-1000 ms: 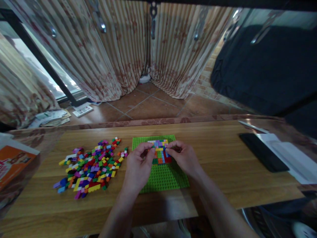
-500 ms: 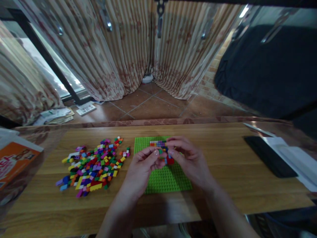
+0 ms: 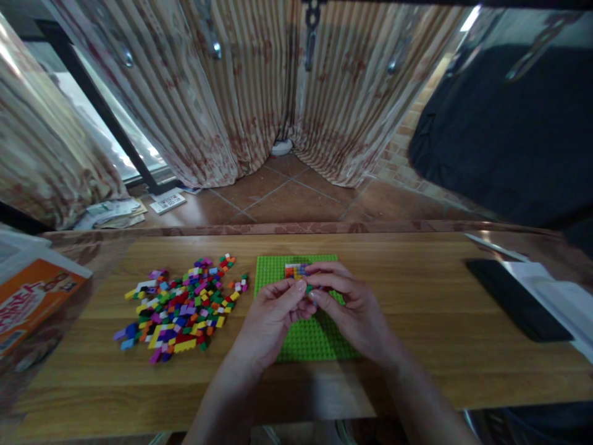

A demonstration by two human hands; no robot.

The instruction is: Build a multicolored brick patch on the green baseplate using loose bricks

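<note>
My left hand (image 3: 273,316) and my right hand (image 3: 349,304) meet over the green studded baseplate (image 3: 315,346). Between their fingertips a small green toy brick (image 3: 309,288) peeks out. My left thumb and fingers are pinched together at its left side, while my right thumb and forefinger close on it from the right. Just behind the fingers, a block of joined bricks (image 3: 294,270) in white, orange and purple sits on the baseplate. My hands hide the rest of that block.
Loose bricks (image 3: 185,309) in many colours lie heaped on the wooden table (image 3: 426,278), left of the baseplate. A black flat case (image 3: 516,300) and white papers (image 3: 551,290) lie at the right end. An orange and white box (image 3: 37,296) stands at the left.
My hands have drawn closer together, and the green brick has passed from my left thumb to between both hands' fingertips. The whole view has shifted slightly.
</note>
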